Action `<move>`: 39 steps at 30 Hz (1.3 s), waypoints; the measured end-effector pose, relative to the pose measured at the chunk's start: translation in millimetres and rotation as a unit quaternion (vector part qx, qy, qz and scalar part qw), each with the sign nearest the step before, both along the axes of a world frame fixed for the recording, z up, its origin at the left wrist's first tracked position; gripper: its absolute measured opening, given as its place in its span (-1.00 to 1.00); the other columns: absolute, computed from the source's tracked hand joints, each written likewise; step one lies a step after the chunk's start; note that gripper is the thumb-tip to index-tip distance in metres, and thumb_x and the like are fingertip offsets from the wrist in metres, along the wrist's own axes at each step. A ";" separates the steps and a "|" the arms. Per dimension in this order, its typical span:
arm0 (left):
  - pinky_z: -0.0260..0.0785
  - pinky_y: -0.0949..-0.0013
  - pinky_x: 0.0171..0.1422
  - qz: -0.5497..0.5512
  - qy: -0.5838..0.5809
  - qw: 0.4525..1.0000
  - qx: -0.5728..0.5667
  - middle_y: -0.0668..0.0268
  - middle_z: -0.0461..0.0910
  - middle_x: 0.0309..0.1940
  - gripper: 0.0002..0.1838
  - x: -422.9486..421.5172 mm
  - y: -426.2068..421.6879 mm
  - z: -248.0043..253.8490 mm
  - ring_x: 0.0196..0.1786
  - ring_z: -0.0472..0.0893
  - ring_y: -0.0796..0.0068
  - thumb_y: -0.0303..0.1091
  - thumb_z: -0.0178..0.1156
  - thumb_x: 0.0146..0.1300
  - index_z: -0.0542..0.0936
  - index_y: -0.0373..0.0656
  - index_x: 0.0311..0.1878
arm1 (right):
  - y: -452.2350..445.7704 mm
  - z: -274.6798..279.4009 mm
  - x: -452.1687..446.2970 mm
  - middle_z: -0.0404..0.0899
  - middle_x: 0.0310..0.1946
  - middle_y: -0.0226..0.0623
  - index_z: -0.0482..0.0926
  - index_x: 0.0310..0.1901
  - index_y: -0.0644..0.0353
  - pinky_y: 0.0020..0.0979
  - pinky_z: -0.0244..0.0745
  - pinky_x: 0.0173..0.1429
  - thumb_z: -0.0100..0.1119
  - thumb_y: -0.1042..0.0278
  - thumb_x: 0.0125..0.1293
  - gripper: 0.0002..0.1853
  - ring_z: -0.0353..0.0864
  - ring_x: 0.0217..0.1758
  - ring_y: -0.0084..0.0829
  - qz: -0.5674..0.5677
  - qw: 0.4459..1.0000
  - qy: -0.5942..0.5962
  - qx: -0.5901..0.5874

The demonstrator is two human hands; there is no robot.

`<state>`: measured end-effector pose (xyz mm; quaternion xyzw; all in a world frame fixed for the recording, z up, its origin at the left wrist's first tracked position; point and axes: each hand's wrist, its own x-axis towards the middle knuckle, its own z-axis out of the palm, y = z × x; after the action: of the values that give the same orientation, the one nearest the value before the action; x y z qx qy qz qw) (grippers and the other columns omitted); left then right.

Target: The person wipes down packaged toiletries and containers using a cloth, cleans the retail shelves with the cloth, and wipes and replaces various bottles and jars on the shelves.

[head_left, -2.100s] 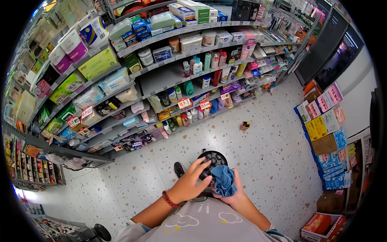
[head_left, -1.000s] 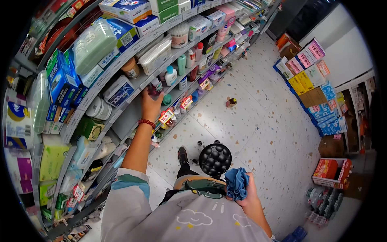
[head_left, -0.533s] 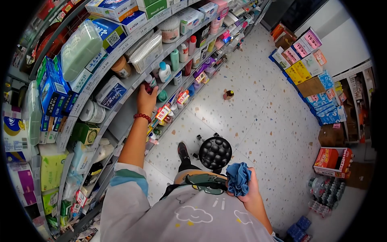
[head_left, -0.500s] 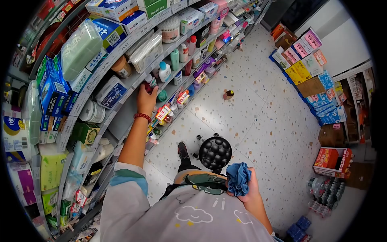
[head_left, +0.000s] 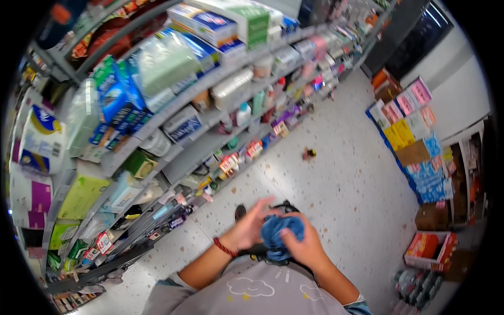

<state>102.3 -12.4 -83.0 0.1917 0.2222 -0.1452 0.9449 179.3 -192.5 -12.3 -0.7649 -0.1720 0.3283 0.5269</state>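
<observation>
A crumpled blue cloth (head_left: 281, 233) is bunched in my right hand (head_left: 304, 244) in front of my waist, the thumb pressed over it. My left hand (head_left: 251, 227), with a red bead bracelet (head_left: 224, 248) on the wrist, is just left of the cloth. Its fingers are stretched out and somewhat blurred; whether they touch the cloth I cannot tell. Behind both hands a black round stool (head_left: 286, 206) is mostly hidden. On the shelf to the left stand a white bottle with a blue cap (head_left: 243, 114) and a small dark red bottle (head_left: 226, 125).
Store shelves (head_left: 157, 123) packed with boxes, tissue packs and bottles curve along my left. A small dark object (head_left: 308, 153) lies on the speckled floor (head_left: 341, 210). To the right are stacked cartons (head_left: 415, 136), a red box (head_left: 428, 249) and bundled bottles (head_left: 417, 286).
My left hand has left the small dark red bottle on the shelf and come back beside the cloth. The right hand has moved slightly left with the cloth. The view has shifted.
</observation>
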 end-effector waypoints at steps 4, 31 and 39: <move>0.41 0.06 0.39 0.102 -0.050 0.985 -0.129 0.23 0.42 0.39 -0.33 -22.7 -9.4 22.3 0.35 0.50 0.33 0.20 -0.14 0.57 0.31 -0.11 0.49 | 56.0 38.9 10.8 0.50 0.16 0.09 0.45 0.23 0.31 -0.09 0.43 0.33 0.45 0.05 0.22 -0.32 0.52 0.22 0.06 0.307 0.896 -0.321 -0.019; 0.54 0.29 0.07 0.090 -0.151 0.943 0.284 0.13 0.72 -0.20 -0.74 -117.9 120.1 72.2 -0.10 0.70 0.37 -0.32 0.28 0.37 0.70 -0.38 -0.09 | 228.0 169.4 106.2 0.58 -0.41 -0.32 0.53 -0.02 0.32 -0.54 0.38 -0.45 0.47 -0.07 0.20 -0.41 0.52 -0.45 -0.62 0.158 0.975 -0.120 0.099; 0.42 0.42 0.17 0.034 -0.095 0.826 0.555 0.30 0.67 -0.03 -0.48 -98.4 109.1 51.0 0.04 0.60 0.57 -0.21 0.51 0.21 0.60 -0.24 0.16 | 133.7 27.4 23.6 0.63 0.01 -0.24 0.43 0.23 0.26 -0.37 0.51 0.16 0.52 0.26 0.22 -0.38 0.63 0.01 -0.45 0.307 0.951 0.036 -0.015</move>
<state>4.0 96.7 -31.9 0.6890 0.1804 0.0538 0.6999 202.9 -58.8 15.0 -0.6705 -0.3747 0.5039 0.3951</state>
